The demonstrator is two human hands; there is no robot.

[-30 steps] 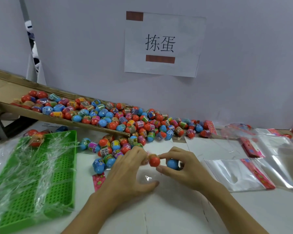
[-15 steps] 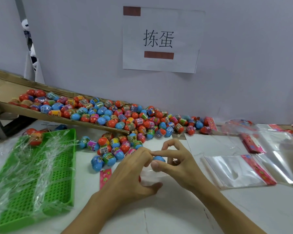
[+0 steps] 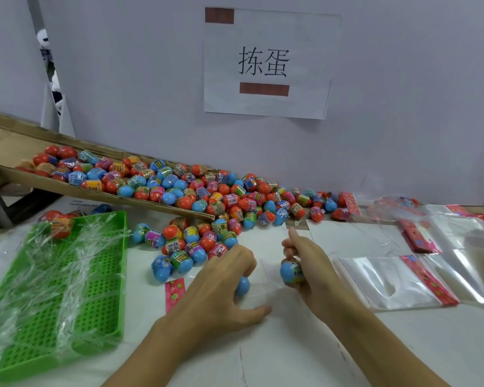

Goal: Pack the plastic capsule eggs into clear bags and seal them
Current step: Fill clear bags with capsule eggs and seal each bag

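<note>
The right hand (image 3: 305,261) clenches 1 blue plastic capsule egg (image 3: 289,270); the left hand (image 3: 224,277) curls over another blue egg (image 3: 242,284) on the white surface (image 3: 291,344). Most of the job looks left: loose eggs (image 3: 196,196) heaped, clear bags (image 3: 389,280) flat, unfilled.

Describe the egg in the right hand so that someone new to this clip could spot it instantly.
Start at the white paper sign on the wall and drop straight down to the table. There the right hand grips a blue plastic capsule egg with a printed band. Unlike the piled eggs, it is lifted clear in curled fingers.
</note>
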